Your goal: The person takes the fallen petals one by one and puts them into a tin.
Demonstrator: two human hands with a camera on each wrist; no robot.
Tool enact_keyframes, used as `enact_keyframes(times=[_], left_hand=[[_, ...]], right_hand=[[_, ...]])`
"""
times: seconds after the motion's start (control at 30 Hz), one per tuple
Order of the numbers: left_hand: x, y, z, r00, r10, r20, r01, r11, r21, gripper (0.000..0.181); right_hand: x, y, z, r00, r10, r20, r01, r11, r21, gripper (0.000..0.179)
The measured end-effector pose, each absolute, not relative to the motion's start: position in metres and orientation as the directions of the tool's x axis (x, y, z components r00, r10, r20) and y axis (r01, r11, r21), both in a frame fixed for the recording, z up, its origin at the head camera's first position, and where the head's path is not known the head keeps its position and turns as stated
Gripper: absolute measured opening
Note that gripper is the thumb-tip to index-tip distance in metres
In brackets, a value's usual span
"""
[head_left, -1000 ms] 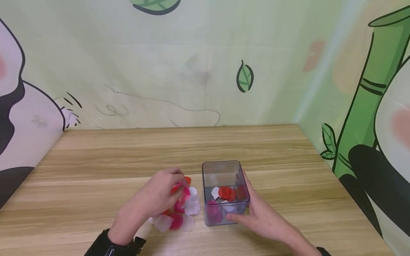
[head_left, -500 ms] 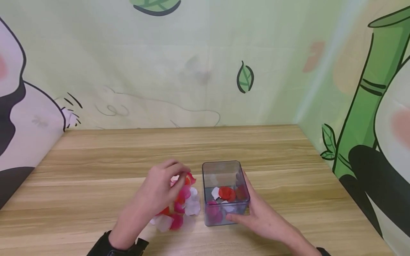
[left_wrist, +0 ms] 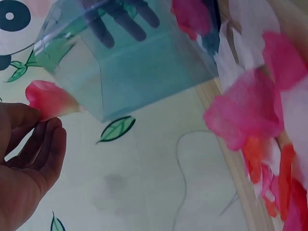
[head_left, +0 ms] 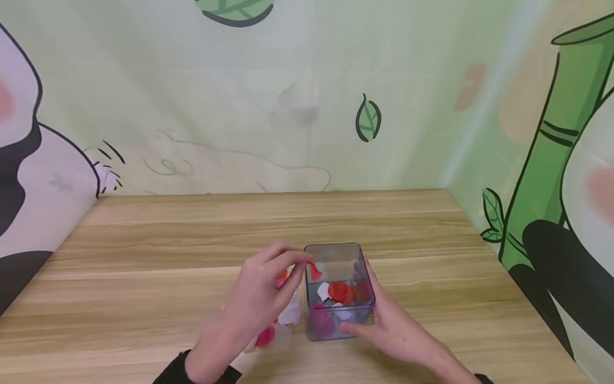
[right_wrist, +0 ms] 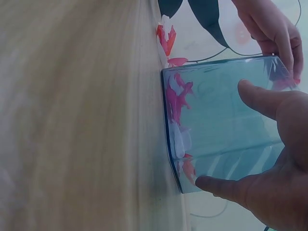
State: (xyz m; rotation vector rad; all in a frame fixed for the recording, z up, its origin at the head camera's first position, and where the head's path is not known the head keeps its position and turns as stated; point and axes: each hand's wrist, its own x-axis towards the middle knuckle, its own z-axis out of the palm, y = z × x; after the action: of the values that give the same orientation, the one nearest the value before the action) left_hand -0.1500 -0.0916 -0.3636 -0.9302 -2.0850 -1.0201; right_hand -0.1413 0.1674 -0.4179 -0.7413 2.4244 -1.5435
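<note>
A pink-red flower petal [head_left: 314, 271] is pinched between the thumb and fingers of my left hand [head_left: 264, 290], at the left rim of a clear bluish plastic box [head_left: 331, 261]. In the left wrist view the same petal [left_wrist: 50, 101] shows a pale tip, with the box [left_wrist: 149, 77] beside it. My right hand [head_left: 393, 320] holds the box from its right side, thumb at the near wall and fingers behind the far wall. Inside lie several petals: a red one [head_left: 340, 292], a white one [head_left: 323, 290] and magenta ones [head_left: 320, 320].
Left of the box lies a loose pile of petals, including a white petal [head_left: 290, 312] and a pink petal [head_left: 265, 336], partly hidden by my left hand. Everything is on a wooden table [head_left: 192, 229]. Behind it hangs a printed backdrop [head_left: 216, 106] with leaves and bamboo.
My left hand has lifted from the petal pile and moved right to the box rim, carrying the pinched petal. The right hand and box have stayed in place.
</note>
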Motion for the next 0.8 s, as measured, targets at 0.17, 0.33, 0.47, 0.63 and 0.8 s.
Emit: enact_keyframes(times=[0.17,0.33,0.47,0.63,0.8], left_hand=[[-0.149,-0.082,-0.368,-0.528,0.362,0.768,0.827,0.422,0.370,0.020],[-0.149,-0.080,-0.372,-0.507,0.406,0.760,0.844,0.414,0.342,0.022],[-0.150,-0.082,-0.373,-0.510,0.412,0.755,0.841,0.421,0.339,0.022],[-0.150,-0.088,-0.375,-0.588,0.370,0.719,0.780,0.495,0.383,0.019],[-0.154,-0.097,-0.379,-0.683,0.331,0.651,0.681,0.610,0.404,0.017]], right_hand=[[-0.141,0.168,-0.418,-0.857,-0.500,0.124,-0.325,0.338,-0.884,0.123],[-0.141,0.169,-0.418,-0.859,-0.499,0.115,-0.315,0.339,-0.886,0.122],[-0.141,0.168,-0.418,-0.857,-0.502,0.118,-0.316,0.329,-0.890,0.121],[-0.140,0.166,-0.417,-0.855,-0.504,0.125,-0.320,0.321,-0.891,0.120],[-0.139,0.166,-0.417,-0.863,-0.491,0.116,-0.311,0.337,-0.889,0.121]])
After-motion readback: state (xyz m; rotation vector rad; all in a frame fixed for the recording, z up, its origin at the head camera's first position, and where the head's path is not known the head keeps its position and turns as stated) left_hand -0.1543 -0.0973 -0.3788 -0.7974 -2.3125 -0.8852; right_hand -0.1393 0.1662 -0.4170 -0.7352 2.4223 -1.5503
